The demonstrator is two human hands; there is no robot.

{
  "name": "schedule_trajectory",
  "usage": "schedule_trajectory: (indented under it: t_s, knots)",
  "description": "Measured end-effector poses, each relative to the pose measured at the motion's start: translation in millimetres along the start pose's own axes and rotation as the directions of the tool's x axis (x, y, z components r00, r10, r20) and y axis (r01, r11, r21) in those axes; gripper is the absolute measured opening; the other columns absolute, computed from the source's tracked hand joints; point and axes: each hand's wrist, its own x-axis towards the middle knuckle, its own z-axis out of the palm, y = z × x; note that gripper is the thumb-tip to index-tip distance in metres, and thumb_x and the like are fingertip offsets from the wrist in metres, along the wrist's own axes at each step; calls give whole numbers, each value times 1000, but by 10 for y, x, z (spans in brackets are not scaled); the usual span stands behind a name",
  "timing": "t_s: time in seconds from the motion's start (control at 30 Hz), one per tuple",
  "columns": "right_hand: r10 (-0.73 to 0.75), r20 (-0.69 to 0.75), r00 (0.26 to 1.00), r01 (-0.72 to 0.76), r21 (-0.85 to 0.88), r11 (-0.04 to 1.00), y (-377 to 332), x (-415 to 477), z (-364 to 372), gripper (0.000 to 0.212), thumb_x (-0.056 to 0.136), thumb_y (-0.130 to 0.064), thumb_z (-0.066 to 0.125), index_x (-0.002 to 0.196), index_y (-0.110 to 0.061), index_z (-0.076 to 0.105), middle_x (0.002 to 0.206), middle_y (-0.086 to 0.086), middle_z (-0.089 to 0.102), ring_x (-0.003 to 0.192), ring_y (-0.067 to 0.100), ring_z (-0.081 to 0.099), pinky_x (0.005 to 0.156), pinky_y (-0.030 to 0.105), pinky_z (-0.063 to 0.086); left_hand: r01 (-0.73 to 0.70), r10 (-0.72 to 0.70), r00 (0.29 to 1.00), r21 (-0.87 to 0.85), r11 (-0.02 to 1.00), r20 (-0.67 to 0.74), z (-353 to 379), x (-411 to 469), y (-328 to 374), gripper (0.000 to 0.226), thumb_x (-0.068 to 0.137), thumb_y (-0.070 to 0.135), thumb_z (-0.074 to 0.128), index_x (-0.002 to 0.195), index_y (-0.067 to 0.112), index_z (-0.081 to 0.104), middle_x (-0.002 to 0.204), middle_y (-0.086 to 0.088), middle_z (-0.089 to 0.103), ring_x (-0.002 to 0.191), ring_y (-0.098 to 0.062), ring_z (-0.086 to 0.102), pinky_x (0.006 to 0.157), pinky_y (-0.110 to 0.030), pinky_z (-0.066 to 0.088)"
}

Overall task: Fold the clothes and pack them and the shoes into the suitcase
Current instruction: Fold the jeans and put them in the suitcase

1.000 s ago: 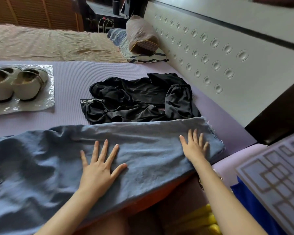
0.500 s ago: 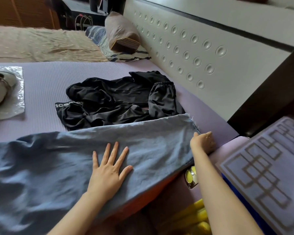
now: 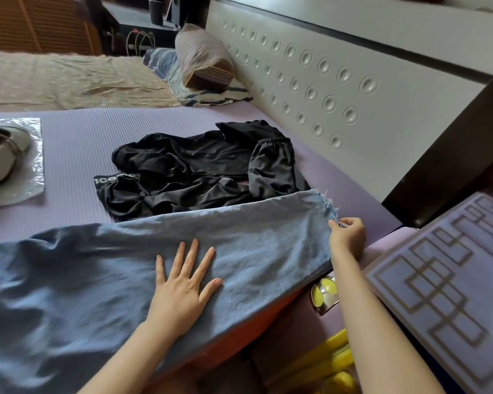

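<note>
Blue jeans (image 3: pixel 103 268) lie stretched across the near edge of the purple mat (image 3: pixel 77 149), one leg running to the right. My left hand (image 3: pixel 182 282) presses flat on the leg with fingers spread. My right hand (image 3: pixel 346 234) pinches the frayed hem at the leg's right end. A crumpled black garment (image 3: pixel 199 169) lies just beyond the jeans. A white shoe (image 3: pixel 0 157) sits on a clear plastic sheet (image 3: pixel 32 166) at the far left, partly cut off. The suitcase lid (image 3: pixel 444 282), lilac with a line pattern, stands open at the right.
A padded white headboard (image 3: pixel 325 81) runs along the right behind the mat. A brown pillow (image 3: pixel 202 58) on a striped cloth lies at the back. A beige bedspread (image 3: pixel 54 78) covers the far bed. Yellow items (image 3: pixel 336 362) show below by the suitcase.
My right hand went from lying flat on the jeans leg to pinching its frayed hem. My left hand stays flat on the denim. The view shifted right, cutting off the shoes.
</note>
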Motion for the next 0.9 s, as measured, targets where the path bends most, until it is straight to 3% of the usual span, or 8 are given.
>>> schedule_trajectory:
  t_s: [0.17,0.3,0.43,0.5,0.57,0.73,0.8,0.9]
  knots:
    - [-81,49,996,51,444,895,-213,-283,-105,37,74,-6,77,106,-10,59,94,6,60,78,18,57,57,14,42,32,-29,994,-26,999,109,-79,57,16,88,59,82,-28,140,47,-18,146,13,-31,135,-11,-33,99,-41,-35]
    - [-288,188,939,154,521,840,-338,-780,-212,33,72,-2,78,97,-18,63,88,1,65,74,9,60,68,17,49,142,-53,961,-320,937,272,-353,151,-24,66,88,64,10,146,34,18,158,6,3,145,-15,-7,113,-46,-13]
    - [-487,250,837,310,516,798,-482,-1571,-244,20,74,-6,78,84,-20,68,76,-11,68,66,-2,61,64,14,49,221,-247,957,-932,286,151,-732,98,21,29,101,30,34,125,23,49,129,-2,54,127,-23,47,103,-30,33]
    - [-537,294,791,335,527,781,-502,-1946,-190,17,76,-8,76,86,-19,69,78,-10,69,73,2,64,69,20,53,312,-256,913,-948,-65,318,-893,60,50,42,97,48,33,120,21,54,118,-5,63,111,-24,59,95,-38,44]
    - [-576,330,748,357,533,768,-479,-2286,-134,13,79,-11,75,88,-18,70,80,-9,70,77,4,65,71,25,54,360,-206,888,-901,-242,411,-1008,39,4,57,90,63,35,109,16,61,103,-7,70,98,-24,65,85,-42,52]
    - [-645,404,648,480,442,758,-353,-2877,-46,16,80,-19,72,93,-28,69,84,-13,71,79,3,65,72,28,53,362,-331,849,-909,-205,413,-1152,-27,-227,28,87,39,61,76,13,60,63,-2,56,48,-12,56,48,-22,50]
    - [-666,421,615,553,372,746,-279,-2965,-24,17,81,-20,70,95,-30,68,88,-13,71,82,4,65,74,26,52,339,-436,833,-937,-87,342,-1095,-81,-311,3,89,13,62,86,13,60,63,1,59,42,-7,55,45,-18,49]
    - [-681,485,548,622,308,720,-167,-3004,-11,20,83,-35,67,103,-30,69,97,-12,71,92,4,64,80,21,49,274,-530,825,-959,67,199,-959,-159,-434,19,87,-7,55,93,10,62,73,-4,65,60,-14,62,49,-17,51]
